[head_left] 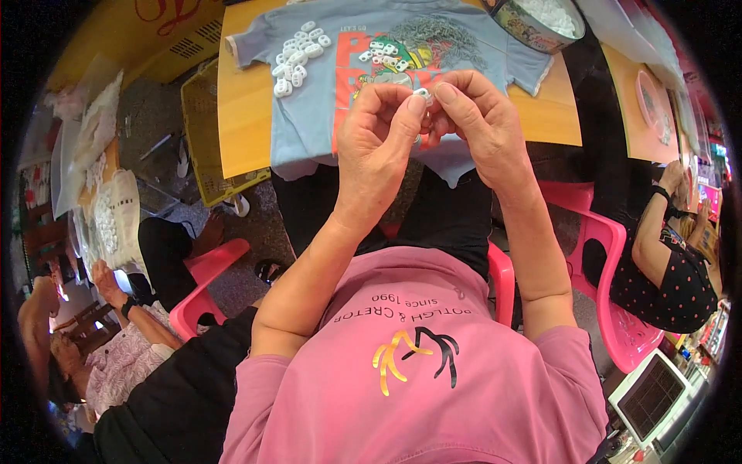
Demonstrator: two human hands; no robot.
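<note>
You hold a small, glossy white plastic piece (422,93) up above the near edge of the wooden table (241,127). Your left hand (376,135) pinches it between thumb and forefinger. Your right hand (487,124) is curled in close, thumb and fingers drawn together beside the piece, but I cannot tell whether it grips the same piece or something tiny of its own.

As for progress, the work looks to be partway through, with this one piece in hand. On the light-blue cotton T-shirt (301,135) spread across the table, a larger pile of white oval plastic pieces with dark holes (300,58) lies toward the table's left edge. A smaller cluster of similar white pieces (382,56) lies farther right, next to a tangled heap of thin grey metal parts (444,39). Plenty of both kinds of part remains, I would judge; which white group is finished, if either, I cannot say. More white pieces fill the round, printed tin (568,27) at the table's far right.

Your own fingers hide the meeting point of the two hands. The table's far edge is cut off above, the tin is cropped, and the metal parts are too fine and tangled to count.
</note>
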